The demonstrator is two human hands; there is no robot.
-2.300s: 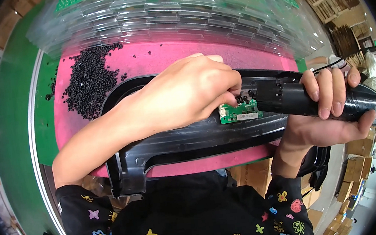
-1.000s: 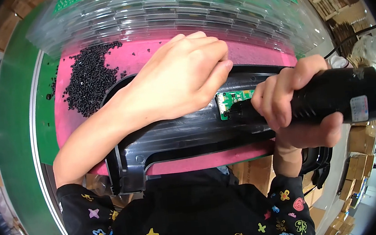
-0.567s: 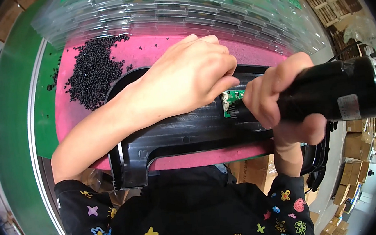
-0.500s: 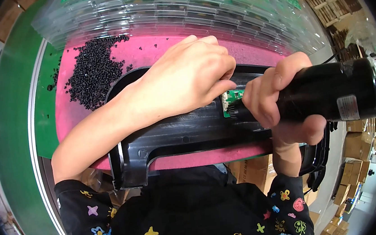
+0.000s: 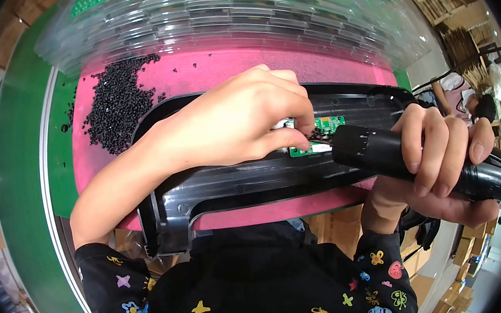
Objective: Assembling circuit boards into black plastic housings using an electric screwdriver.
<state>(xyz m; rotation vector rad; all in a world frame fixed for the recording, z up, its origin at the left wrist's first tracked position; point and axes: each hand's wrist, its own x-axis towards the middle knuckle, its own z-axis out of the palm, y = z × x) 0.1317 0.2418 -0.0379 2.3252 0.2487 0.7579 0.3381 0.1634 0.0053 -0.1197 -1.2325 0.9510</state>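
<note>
My right hand (image 5: 443, 153) wraps round a black electric screwdriver (image 5: 361, 146), whose thin bit points left. At the bit's end my left hand (image 5: 252, 114) is closed, thumb and finger pinching small black screws (image 5: 319, 133). Beneath the fingers lies a green circuit board (image 5: 334, 122), partly covered by the hand. It sits inside a long black plastic housing (image 5: 235, 185), which has raised edges and a cut-out along its near side. Whether a screw sits on the bit is too small to tell.
A heap of black screws (image 5: 116, 106) is on the pink mat (image 5: 200, 71) at the left. Stacked clear plastic trays (image 5: 219, 23) with green boards line the far side. A person (image 5: 458, 94) and cardboard boxes (image 5: 469, 238) are in the right background.
The screwdriver has moved back right and tilted, uncovering more of the board. My left hand has lowered slightly, its pinched fingers now meeting the bit's tip with black screws visible there.
</note>
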